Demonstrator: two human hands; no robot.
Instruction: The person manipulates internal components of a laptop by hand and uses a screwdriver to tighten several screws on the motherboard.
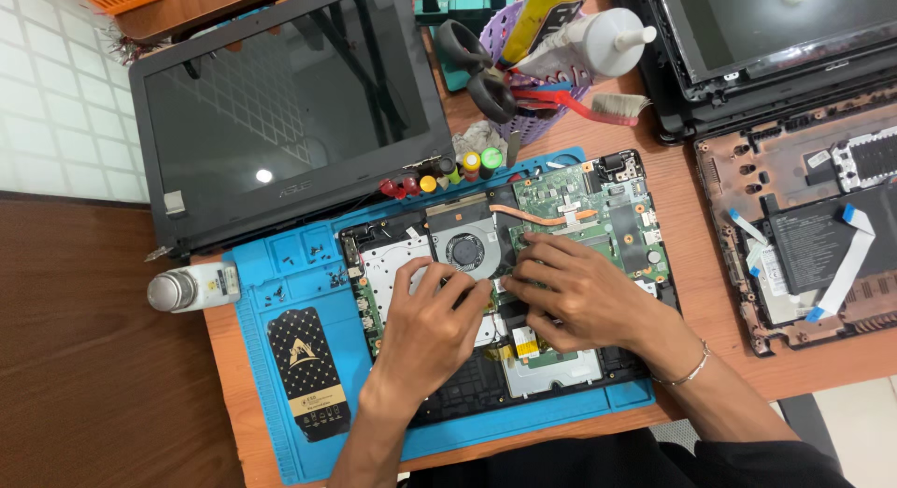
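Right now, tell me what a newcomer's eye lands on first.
Both hands, left hand and right hand, press on an opened laptop base with its fan, lying on a blue mat at centre. Behind, a detached dark screen leans at upper left.

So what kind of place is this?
Probably a laptop repair bench. An opened laptop lies on a blue work mat under both hands, with a detached screen and a basket of tools close by.

Two bare hands, left hand (432,322), right hand (572,294) (thin silver bracelet (689,371)), forearms uncovered
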